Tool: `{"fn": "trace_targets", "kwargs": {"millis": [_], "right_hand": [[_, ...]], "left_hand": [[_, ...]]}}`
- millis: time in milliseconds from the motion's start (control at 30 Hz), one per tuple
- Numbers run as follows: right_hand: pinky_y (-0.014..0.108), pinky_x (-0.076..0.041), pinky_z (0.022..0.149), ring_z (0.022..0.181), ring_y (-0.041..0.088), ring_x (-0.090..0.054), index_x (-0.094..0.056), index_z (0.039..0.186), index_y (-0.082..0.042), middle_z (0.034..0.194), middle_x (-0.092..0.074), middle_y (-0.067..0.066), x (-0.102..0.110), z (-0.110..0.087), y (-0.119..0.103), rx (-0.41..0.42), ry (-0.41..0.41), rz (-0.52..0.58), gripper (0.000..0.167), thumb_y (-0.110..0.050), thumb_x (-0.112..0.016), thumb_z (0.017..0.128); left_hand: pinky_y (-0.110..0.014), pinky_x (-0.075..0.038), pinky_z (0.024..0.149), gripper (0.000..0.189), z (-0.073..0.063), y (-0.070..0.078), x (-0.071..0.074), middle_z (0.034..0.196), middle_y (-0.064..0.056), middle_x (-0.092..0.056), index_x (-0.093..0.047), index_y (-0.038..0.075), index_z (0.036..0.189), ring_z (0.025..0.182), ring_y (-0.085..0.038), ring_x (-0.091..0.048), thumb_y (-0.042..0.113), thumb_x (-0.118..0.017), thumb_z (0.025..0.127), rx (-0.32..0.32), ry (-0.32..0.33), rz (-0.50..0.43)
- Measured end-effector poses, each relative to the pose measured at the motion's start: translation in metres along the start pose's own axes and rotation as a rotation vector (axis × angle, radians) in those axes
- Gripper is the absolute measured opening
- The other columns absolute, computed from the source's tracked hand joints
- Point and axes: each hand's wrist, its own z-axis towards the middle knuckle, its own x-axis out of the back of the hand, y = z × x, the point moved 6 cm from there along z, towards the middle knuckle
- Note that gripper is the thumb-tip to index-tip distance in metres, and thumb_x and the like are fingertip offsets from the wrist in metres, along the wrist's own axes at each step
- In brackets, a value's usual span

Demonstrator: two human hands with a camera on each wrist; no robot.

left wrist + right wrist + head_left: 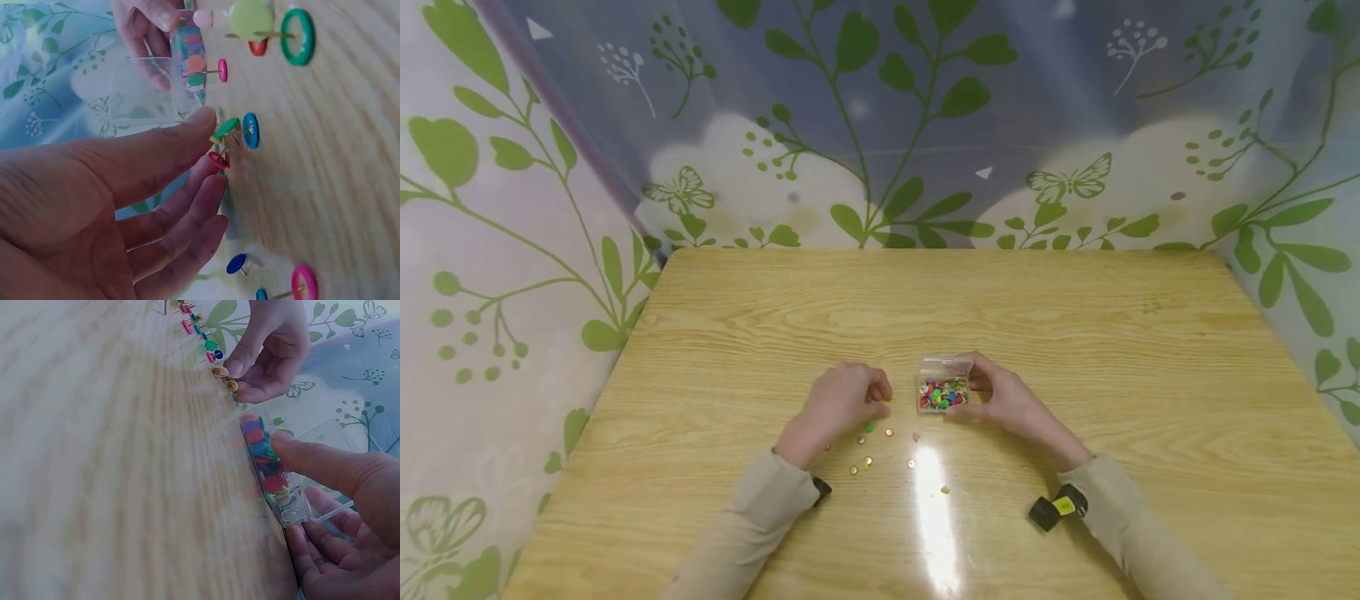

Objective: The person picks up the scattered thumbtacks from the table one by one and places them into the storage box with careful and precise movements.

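Observation:
My right hand (1003, 400) grips a small clear plastic box (934, 411) by its right side, thumb on the near edge and fingers behind. Its hinged clear lid (942, 365) stands raised at the back, and many-coloured thumbtacks (942, 397) fill the box. Left of it, my left hand (844, 400) is low at the tabletop, with the thumb and loosely bent fingers apart. Right at its fingertips is a yellow thumbtack (232, 385). In the left wrist view, a green thumbtack (227, 127) and a red thumbtack (219, 160) appear close by the fingertips.
Several loose thumbtacks lie on the wooden table (760, 308) in front of the hands, among them a green one (870, 429) and a yellow one (945, 490). A leaf-patterned curtain (880, 125) hangs behind the far edge. Light glares on the near tabletop.

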Motion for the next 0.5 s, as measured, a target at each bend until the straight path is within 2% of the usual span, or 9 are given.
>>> {"fn": "trace_targets", "kwargs": {"millis": [233,500], "right_hand": [[0.056,-0.041,0.110,0.127,0.039,-0.057,-0.055,0.136,-0.015,0.140,-0.058,0.016,0.000,0.000,-0.001,0.003,-0.004,0.003,0.067,-0.024,-0.089,0.079],[0.054,-0.044,0.107,0.124,0.037,-0.059,-0.054,0.137,-0.014,0.138,-0.059,0.015,0.000,0.000,-0.002,0.015,0.000,0.016,0.068,-0.022,-0.089,0.079]], "left_hand": [[-0.025,-0.049,0.062,0.011,0.002,0.002,0.000,0.074,0.008,-0.066,-0.071,0.018,0.082,0.066,-0.007,-0.057,0.017,-0.082,0.086,0.000,0.030,0.033],[-0.033,-0.054,0.070,0.009,0.006,0.011,0.006,0.087,0.004,-0.075,-0.071,0.019,0.088,0.079,-0.013,-0.070,0.021,-0.079,0.088,-0.021,0.118,0.017]]}}
